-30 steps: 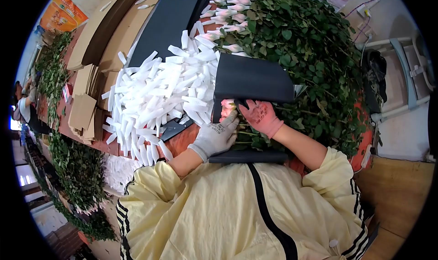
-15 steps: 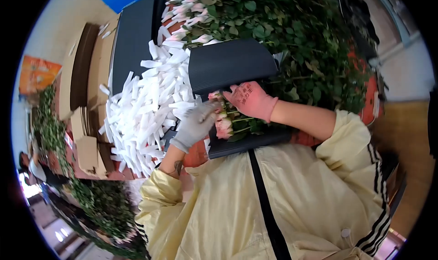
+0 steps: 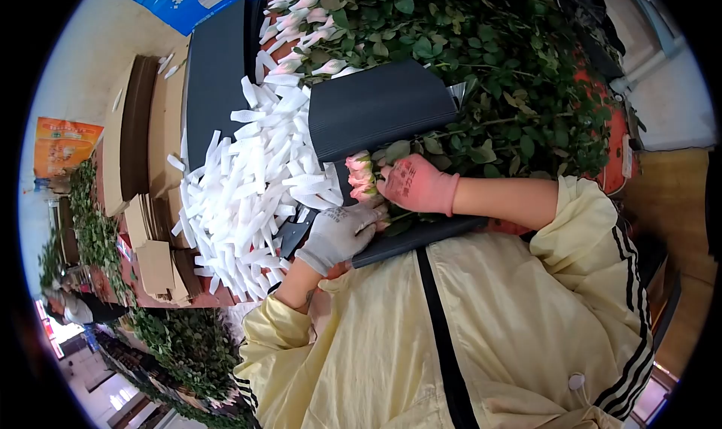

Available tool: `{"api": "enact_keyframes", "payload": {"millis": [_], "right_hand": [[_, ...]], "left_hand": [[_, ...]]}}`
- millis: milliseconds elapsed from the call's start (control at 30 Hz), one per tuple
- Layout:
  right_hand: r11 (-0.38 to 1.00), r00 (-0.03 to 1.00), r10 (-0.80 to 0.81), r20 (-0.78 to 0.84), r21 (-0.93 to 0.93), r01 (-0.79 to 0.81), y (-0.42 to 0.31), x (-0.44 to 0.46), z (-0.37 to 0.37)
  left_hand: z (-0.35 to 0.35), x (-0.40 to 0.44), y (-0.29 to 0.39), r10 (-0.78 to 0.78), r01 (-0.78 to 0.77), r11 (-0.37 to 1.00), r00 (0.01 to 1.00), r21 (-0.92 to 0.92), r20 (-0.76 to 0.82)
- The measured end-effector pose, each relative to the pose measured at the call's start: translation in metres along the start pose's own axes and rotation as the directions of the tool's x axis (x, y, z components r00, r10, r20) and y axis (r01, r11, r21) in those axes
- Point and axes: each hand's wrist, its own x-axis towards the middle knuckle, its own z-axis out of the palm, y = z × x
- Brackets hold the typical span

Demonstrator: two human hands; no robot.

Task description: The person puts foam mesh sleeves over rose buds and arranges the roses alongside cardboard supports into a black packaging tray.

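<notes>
Several pink roses lie in a row on a black corrugated sheet, whose other side is folded up behind them. My left hand, in a white-grey glove, has its fingers curled over the lower rose heads; a bit of pink shows at its fingertips. My right hand, in a pink glove, is closed around the stems just right of the heads, and its grip is partly hidden. White foam sleeves are heaped to the left of the roses.
Leafy rose stems with white-sleeved heads fill the back right. Black sheets and cardboard pieces lie at the left. A dark flat tool is beside the foam sleeves. Another person is at the far left.
My left hand has moved down from the upper roses onto the lower ones. My right hand has shifted slightly down and now closes on the stems. The view has turned since the first frame.
</notes>
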Motion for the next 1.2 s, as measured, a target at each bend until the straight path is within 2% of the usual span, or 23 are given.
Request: {"api": "enact_keyframes", "payload": {"millis": [33, 100, 233, 300, 367, 433, 467, 533, 567, 633, 667, 733, 800, 867, 933, 967, 1033, 1167, 1200], "right_hand": [[1.000, 1.000, 0.002, 0.002, 0.002, -0.002, 0.000, -0.001, 0.004], [0.998, 0.992, -0.006, -0.129, 0.060, 0.014, 0.002, -0.002, 0.008], [0.998, 0.990, -0.056, -0.128, 0.032, 0.061, 0.008, -0.002, 0.005], [0.996, 0.998, -0.065, -0.010, 0.060, 0.065, 0.014, 0.002, 0.003], [0.995, 0.998, -0.062, -0.013, 0.072, 0.062, 0.014, 0.000, 0.001], [0.999, 0.999, -0.037, -0.015, 0.000, 0.037, 0.008, -0.003, 0.005], [0.999, 0.999, -0.037, -0.014, 0.005, 0.037, 0.007, -0.006, 0.006], [0.997, 0.994, -0.003, -0.105, 0.078, 0.011, 0.009, -0.011, 0.005], [0.997, 0.994, -0.009, -0.105, 0.081, 0.018, 0.008, -0.014, 0.002], [0.982, 0.983, -0.007, -0.184, 0.187, 0.042, 0.006, -0.021, -0.012], [0.981, 0.983, -0.011, -0.183, 0.186, 0.046, 0.004, -0.021, -0.015], [0.974, 0.999, -0.047, -0.013, 0.221, 0.049, 0.000, -0.019, -0.020], [0.974, 0.999, -0.053, 0.002, 0.220, 0.051, -0.002, -0.015, -0.017], [0.973, 0.998, -0.058, 0.019, 0.224, 0.052, -0.004, -0.012, -0.003], [0.984, 0.960, -0.058, -0.275, 0.144, 0.101, -0.006, -0.009, 0.008], [0.984, 0.960, -0.055, -0.276, 0.147, 0.099, -0.006, -0.007, 0.012], [0.986, 1.000, -0.009, -0.020, 0.164, 0.012, -0.009, 0.004, 0.002], [0.985, 0.998, 0.035, 0.056, 0.167, -0.044, -0.008, 0.002, -0.006], [0.989, 0.999, 0.028, -0.025, 0.142, -0.025, -0.012, -0.006, -0.004]], "left_hand": [[0.002, 0.000, 0.000, -0.014, 0.014, 0.999, 1.000, 0.037, 0.009], [0.002, 0.001, 0.000, -0.027, 0.026, 0.999, 0.999, 0.040, 0.026], [0.002, -0.002, 0.004, -0.081, 0.079, 0.994, 0.996, 0.079, 0.030], [0.005, -0.004, 0.004, -0.093, 0.093, 0.993, 0.996, 0.066, 0.004], [0.008, -0.005, 0.001, -0.105, 0.106, 0.993, 0.994, 0.053, -0.021], [0.010, -0.007, -0.005, 0.010, -0.010, 1.000, 0.994, -0.002, -0.109], [0.009, -0.008, -0.007, 0.008, -0.008, 1.000, 0.994, -0.004, -0.106], [0.002, -0.006, -0.014, 0.066, -0.068, 0.998, 0.969, 0.004, -0.239], [-0.002, -0.004, -0.016, 0.059, -0.061, 0.998, 0.969, 0.001, -0.241], [-0.012, 0.003, -0.021, 0.115, -0.114, 0.993, 0.878, 0.029, -0.464], [-0.010, 0.008, -0.030, 0.168, -0.157, 0.985, 0.850, 0.065, -0.500], [-0.013, 0.012, -0.027, 0.224, -0.185, 0.974, 0.866, 0.130, -0.448], [-0.012, 0.015, -0.029, 0.282, -0.221, 0.955, 0.880, 0.196, -0.383], [-0.003, 0.015, -0.042, 0.170, -0.126, 0.978, 0.944, 0.167, -0.283], [-0.003, 0.014, -0.045, 0.159, -0.124, 0.980, 0.956, 0.153, -0.247], [-0.003, 0.013, -0.046, 0.148, -0.121, 0.983, 0.966, 0.139, -0.211], [-0.003, 0.012, -0.043, 0.126, -0.099, 0.985, 0.972, 0.140, -0.199], [-0.003, 0.009, -0.038, 0.139, -0.099, 0.975, 0.971, 0.200, -0.197], [0.000, 0.004, -0.037, 0.159, -0.099, 0.952, 0.969, 0.290, -0.191]]}}
